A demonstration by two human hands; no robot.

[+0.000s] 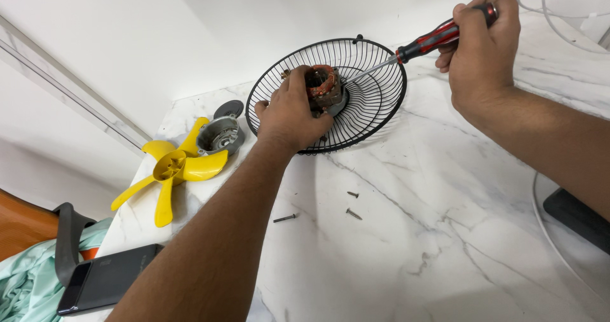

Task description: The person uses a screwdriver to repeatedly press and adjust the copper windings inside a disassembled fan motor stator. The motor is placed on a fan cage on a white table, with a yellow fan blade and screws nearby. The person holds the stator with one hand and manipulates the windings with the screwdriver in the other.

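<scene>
Left hand (291, 112) grip closed on motor (325, 87) inside grille (381, 103); right hand (478, 49) grip closed round screwdriver (427, 41), tip at motor. Screws (352, 204) below grille.

Looks like a home, not a workshop. White marble counter (445, 233) w/ plain white walls. Clothes (25, 277) piled beside it.

Both bare forearms reach away from the body. The left hand (293, 114) sits far and centre, back up, wrist slightly bent, fingers curled in a clamping grasp. The right hand (481, 46) is raised at far right, closed into a fist, knuckles toward the camera, forearm angling in from the right edge.
</scene>
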